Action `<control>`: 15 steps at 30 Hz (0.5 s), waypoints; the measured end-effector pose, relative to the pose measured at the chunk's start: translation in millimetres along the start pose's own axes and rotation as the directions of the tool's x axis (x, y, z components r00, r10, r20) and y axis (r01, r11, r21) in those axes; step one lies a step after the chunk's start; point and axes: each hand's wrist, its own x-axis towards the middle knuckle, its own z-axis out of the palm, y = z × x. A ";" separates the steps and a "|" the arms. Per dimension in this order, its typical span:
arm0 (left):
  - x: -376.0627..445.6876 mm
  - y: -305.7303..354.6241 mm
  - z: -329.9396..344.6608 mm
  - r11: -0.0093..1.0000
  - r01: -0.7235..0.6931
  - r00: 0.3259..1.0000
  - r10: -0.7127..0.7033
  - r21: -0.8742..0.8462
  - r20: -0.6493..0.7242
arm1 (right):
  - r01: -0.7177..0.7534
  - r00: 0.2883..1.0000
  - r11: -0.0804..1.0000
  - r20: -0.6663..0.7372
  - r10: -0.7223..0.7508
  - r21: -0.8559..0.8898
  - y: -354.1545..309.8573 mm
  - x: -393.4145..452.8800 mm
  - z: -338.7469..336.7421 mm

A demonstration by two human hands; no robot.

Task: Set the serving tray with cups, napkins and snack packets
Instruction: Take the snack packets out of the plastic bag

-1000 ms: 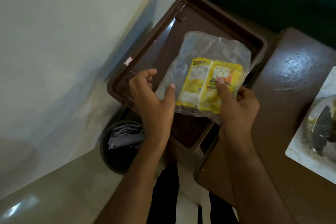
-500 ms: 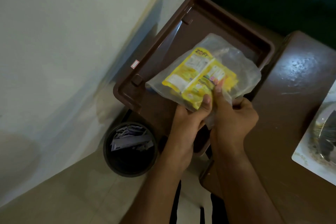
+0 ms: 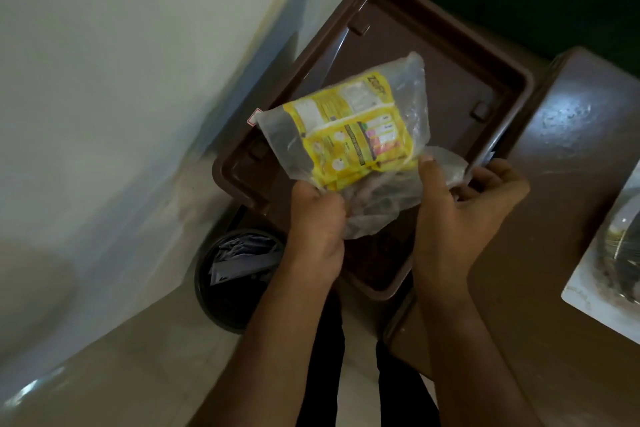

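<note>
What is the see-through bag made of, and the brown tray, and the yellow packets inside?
The bag looks like thin clear plastic film: it crinkles and you can see through it. The tray seems to be hard brown moulded plastic, smooth with a light sheen. The yellow packets look like glossy printed plastic or foil wrap; which one is hard to tell.

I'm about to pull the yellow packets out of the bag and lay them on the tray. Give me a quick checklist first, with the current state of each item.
1. Bag held by both hands: ok, left hand and right hand grip its lower end.
2. Bag over the tray: ok.
3. Tray floor free for packets: ok, nothing shows on its visible part.
4. Bag mouth open: cannot tell, the plastic is bunched at the fingers.
5. Packet count: cannot tell, they overlap.
6. Bin below the tray's near corner: not ok, a dropped packet could fall in.
</note>
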 end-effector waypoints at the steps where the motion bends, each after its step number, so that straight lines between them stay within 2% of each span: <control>1: 1.8 -0.5 -1.7 1.000 -0.013 1.000 0.013 0.026 -0.004 | 0.016 0.999 0.998 0.028 -0.015 -0.056 0.4 4.3 -1.5; 5: 4.2 3.4 -6.1 0.995 -0.033 0.998 0.038 0.091 -0.052 | -0.028 0.968 0.944 0.225 0.107 -0.330 -3.4 17.8 1.8; 7: 4.8 6.3 -7.1 0.993 -0.048 0.998 0.053 0.104 -0.041 | -0.075 0.922 0.958 0.347 0.173 -0.277 -0.3 23.1 2.9; 9: 2.7 10.6 -8.9 0.996 -0.042 0.999 0.044 0.081 -0.014 | -0.170 0.874 0.974 0.434 0.220 -0.152 8.2 27.1 1.2; 11: -0.5 16.5 -7.9 0.999 0.000 0.998 -0.002 0.047 0.062 | -0.226 0.863 0.972 0.450 0.229 -0.060 13.9 30.0 -0.7; 13: -5.5 19.5 -4.1 0.997 0.075 0.988 -0.078 0.028 0.131 | -0.236 0.868 0.971 0.440 0.231 -0.045 16.1 30.8 -2.5; 15: -4.1 15.8 -2.0 0.995 0.064 0.996 -0.068 0.073 0.057 | -0.273 0.858 0.961 0.443 0.260 -0.034 16.6 28.7 -3.5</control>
